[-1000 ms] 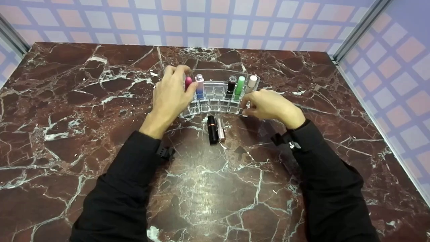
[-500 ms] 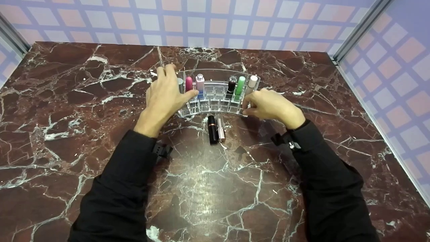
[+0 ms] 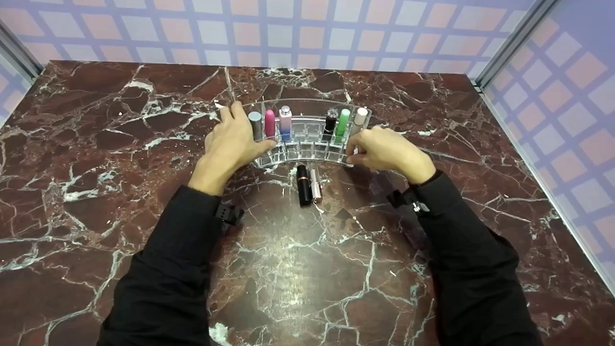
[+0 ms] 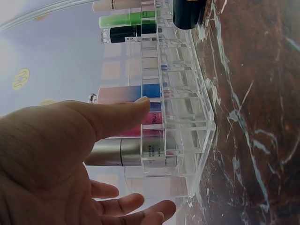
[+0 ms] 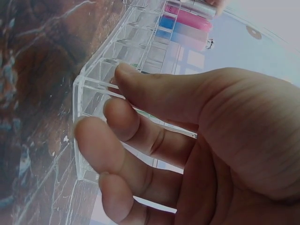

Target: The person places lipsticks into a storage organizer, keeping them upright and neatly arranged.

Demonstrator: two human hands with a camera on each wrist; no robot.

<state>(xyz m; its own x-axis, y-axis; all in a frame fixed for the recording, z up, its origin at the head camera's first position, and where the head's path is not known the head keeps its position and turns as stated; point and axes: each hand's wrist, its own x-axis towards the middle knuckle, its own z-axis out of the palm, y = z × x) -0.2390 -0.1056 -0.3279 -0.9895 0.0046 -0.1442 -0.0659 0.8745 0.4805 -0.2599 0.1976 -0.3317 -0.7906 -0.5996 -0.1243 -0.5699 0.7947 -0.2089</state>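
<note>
A clear curved lipstick organizer (image 3: 307, 154) stands on the table, with several tubes upright in its rear slots. At its left end my left hand (image 3: 231, 142) has the thumb stretched along the front and the fingers loosely extended beside the end wall. Nearest to that hand is a silver tube (image 4: 110, 152), beside a pink tube (image 3: 270, 123) and a pink-and-blue tube (image 3: 285, 122). My right hand (image 3: 387, 150) pinches the organizer's right end wall between thumb and curled fingers. Behind it are a black tube (image 3: 330, 126), a green tube (image 3: 342, 125) and a white-capped tube (image 3: 360, 117).
In front of the organizer, a black lipstick (image 3: 303, 185) and a rose-gold lipstick (image 3: 315, 186) lie side by side on the marbled table (image 3: 307, 278). Checkered panels (image 3: 307, 33) border the table at the back and sides.
My left hand has drawn back to the left and down from the tubes, so the silver tube at the end now shows. My right hand stays at the right end.
</note>
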